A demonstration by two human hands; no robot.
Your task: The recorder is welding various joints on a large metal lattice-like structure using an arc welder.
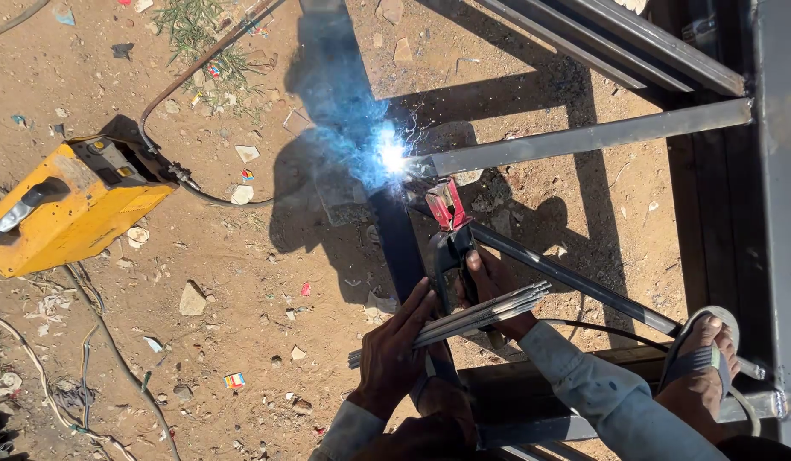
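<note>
My right hand (pixel 489 282) grips a black and red electrode holder (pixel 449 230), whose tip meets the end of a grey steel bar (pixel 583 137) in a bright blue-white arc (pixel 392 156) with smoke above it. My left hand (pixel 394 350) holds a bundle of grey welding rods (pixel 464 320) that lies slanted across both hands. A vertical steel post (pixel 395 239) runs under the arc, mostly in shadow.
A yellow welding machine (pixel 62 209) sits on the sandy ground at left, with cables (pixel 199 68) leading off it. A grey steel frame (pixel 775 171) fills the right side. My sandalled foot (pixel 703 367) rests on a lower bar. Stones and litter lie scattered about.
</note>
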